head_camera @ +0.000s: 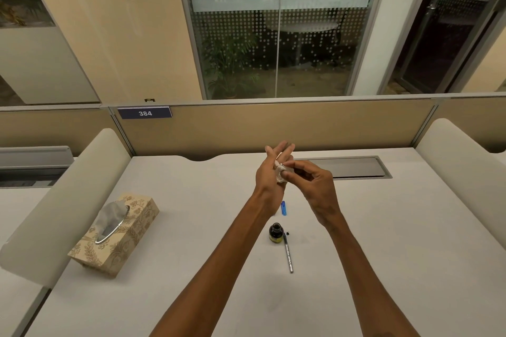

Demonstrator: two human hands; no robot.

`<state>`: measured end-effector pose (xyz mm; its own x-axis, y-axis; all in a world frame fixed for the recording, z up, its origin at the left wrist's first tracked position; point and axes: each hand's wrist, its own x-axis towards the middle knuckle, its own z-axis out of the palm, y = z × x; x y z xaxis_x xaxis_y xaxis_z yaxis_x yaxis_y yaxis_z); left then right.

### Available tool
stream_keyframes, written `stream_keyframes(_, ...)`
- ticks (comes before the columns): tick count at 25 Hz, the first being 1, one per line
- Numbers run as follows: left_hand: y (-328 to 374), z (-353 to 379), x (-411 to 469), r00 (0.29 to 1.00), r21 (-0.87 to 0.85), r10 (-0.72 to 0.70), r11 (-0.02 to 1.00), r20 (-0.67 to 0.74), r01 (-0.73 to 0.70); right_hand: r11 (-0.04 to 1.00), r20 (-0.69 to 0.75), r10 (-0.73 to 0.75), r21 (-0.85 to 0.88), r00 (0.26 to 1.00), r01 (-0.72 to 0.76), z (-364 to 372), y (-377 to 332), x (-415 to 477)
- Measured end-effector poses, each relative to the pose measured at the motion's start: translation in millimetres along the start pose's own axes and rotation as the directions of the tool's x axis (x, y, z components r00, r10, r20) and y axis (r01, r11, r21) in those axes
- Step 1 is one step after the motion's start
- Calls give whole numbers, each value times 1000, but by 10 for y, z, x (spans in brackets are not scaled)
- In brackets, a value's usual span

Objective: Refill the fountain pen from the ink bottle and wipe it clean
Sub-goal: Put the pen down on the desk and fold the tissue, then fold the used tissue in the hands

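Both hands are raised above the middle of the desk. My right hand (312, 183) pinches a crumpled white tissue (280, 172) and presses it against my left hand (269, 172), whose fingers are straight and point upward. Below the hands, a small dark ink bottle (275, 232) stands uncapped on the white desk (191, 200). Its small black cap (287, 233) lies just to its right. A slim silver pen (288, 254) lies on the desk beside the bottle, pointing toward me. A blue pen part (283, 208) lies behind the bottle, partly hidden by my left wrist.
A patterned tissue box (117, 235) with a tissue sticking out sits at the left of the desk. A grey cable flap (353, 167) is set into the desk at the back. Rounded white dividers (68, 200) stand at both sides, a beige partition behind.
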<state>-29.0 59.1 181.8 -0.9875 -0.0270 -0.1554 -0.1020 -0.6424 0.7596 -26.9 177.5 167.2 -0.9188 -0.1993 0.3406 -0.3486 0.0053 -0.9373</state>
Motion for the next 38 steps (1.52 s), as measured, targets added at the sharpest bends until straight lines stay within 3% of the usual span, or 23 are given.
stream_keyframes(4, -31, 49, -109, 995, 132, 73, 989, -61, -65, 993, -88, 34, 113, 996, -24, -45, -114, 37)
stream_keyframes(7, -80, 6, -152, 981, 232, 160, 964, -113, -130, 998, -95, 14, 56, 995, -9, -86, -135, 69)
stream_keyframes(16, 227, -30, -301, 996, 189, 70, 980, -54, -59, 977, -30, -160, -147, 987, 154, -214, -155, 126)
stream_keyframes(20, 196, 56, -402, 982, 132, 130, 985, -138, -112, 975, 89, -169, -133, 982, 180, -270, -224, 106)
stream_keyframes(26, 63, 70, -606, 948, 81, 222, 975, -228, -209, 990, 210, -4, 138, 978, -25, -310, -293, 13)
stream_keyframes(29, 58, -33, -751, 929, 132, 278, 959, -246, -252, 997, 334, 39, 53, 942, -61, -251, -339, -10)
stream_keyframes(33, 168, -248, -1024, 894, 257, 365, 919, -260, -300, 988, 513, 34, -149, 858, 49, -58, -453, -14)
stream_keyframes(38, 386, -599, -1447, 840, 384, 456, 861, -295, -333, 972, 543, 58, -222, 838, 77, 451, -651, -182)
